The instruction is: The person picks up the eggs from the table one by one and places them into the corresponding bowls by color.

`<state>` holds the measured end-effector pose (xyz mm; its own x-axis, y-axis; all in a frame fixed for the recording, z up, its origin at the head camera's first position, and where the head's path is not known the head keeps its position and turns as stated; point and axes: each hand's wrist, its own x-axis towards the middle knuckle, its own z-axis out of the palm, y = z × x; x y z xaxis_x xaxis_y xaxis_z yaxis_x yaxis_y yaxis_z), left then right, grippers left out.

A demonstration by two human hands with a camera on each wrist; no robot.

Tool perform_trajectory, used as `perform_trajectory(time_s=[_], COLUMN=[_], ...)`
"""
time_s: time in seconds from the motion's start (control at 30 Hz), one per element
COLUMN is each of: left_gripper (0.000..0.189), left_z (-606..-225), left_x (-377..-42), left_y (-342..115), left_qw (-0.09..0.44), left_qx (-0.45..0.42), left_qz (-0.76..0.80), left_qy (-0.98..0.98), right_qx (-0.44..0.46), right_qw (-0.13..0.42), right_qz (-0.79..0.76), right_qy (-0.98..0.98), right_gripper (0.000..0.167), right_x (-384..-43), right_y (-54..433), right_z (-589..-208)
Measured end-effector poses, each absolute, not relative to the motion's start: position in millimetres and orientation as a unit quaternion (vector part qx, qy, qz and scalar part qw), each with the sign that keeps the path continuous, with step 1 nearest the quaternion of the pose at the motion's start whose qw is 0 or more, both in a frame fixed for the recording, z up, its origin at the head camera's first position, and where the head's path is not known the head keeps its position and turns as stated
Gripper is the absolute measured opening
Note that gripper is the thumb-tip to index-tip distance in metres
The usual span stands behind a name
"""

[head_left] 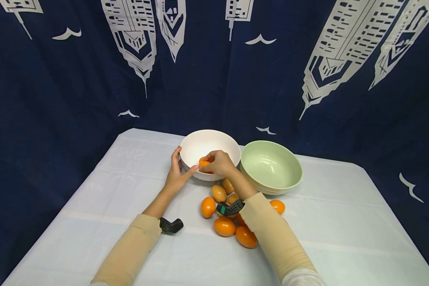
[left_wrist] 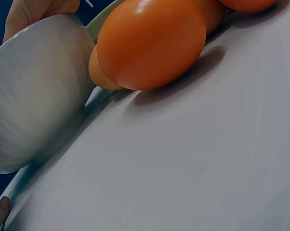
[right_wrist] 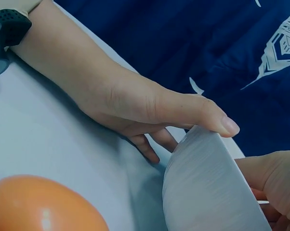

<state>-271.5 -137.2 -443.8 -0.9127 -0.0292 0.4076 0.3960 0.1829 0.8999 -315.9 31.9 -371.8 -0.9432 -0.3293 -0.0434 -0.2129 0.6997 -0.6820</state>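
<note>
My left hand [head_left: 176,176] holds the near left side of a white bowl [head_left: 200,145]. Its thumb lies over the rim in the right wrist view, and its other fingers are on the outside wall. Inside the bowl, my right hand [head_left: 219,163] pinches an orange egg [head_left: 204,166]; another orange shape beside it is partly hidden by the fingers. Several brown eggs [head_left: 219,193] and orange eggs [head_left: 225,227] lie on the table in front of the bowl, some covered by my right forearm. One orange egg [left_wrist: 152,43] looms large in the left wrist view.
A light green bowl [head_left: 268,163] stands right beside the white one; no eggs show in it. A white cloth covers the table [head_left: 343,222]. Behind hangs a dark blue curtain [head_left: 207,87] with white printed buildings. One orange egg [head_left: 277,206] lies right of my forearm.
</note>
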Motion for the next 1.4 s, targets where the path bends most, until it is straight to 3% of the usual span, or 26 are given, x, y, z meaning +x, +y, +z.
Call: perform_trajectory(time_s=[0.37,0.8,1.03,1.4], left_gripper=[0.085,0.081,0.080,0.079], left_z=[-465.4,-439.0,-428.7,-430.8], left_x=[-284.9,-267.4,-261.0,-261.0], left_y=[-139.9,-136.2,-135.0,-134.8], left_qw=[0.183,0.160,0.156,0.170], left_qx=[-0.128,-0.125,-0.123,-0.129], left_qz=[-0.622,-0.628,-0.625,-0.628], left_qy=[-0.750,-0.752,-0.755,-0.748], right_qx=[-0.159,-0.138,-0.142,-0.155], right_qw=[0.103,0.123,0.105,0.038], right_qz=[-0.272,-0.247,-0.242,-0.287], right_qy=[0.944,0.951,0.954,0.944], right_gripper=[0.015,0.018,0.031,0.038], right_x=[-317.2,-318.4,-317.0,-312.6], right_y=[26.2,21.3,21.7,24.6], right_z=[-371.4,-372.8,-373.3,-378.4])
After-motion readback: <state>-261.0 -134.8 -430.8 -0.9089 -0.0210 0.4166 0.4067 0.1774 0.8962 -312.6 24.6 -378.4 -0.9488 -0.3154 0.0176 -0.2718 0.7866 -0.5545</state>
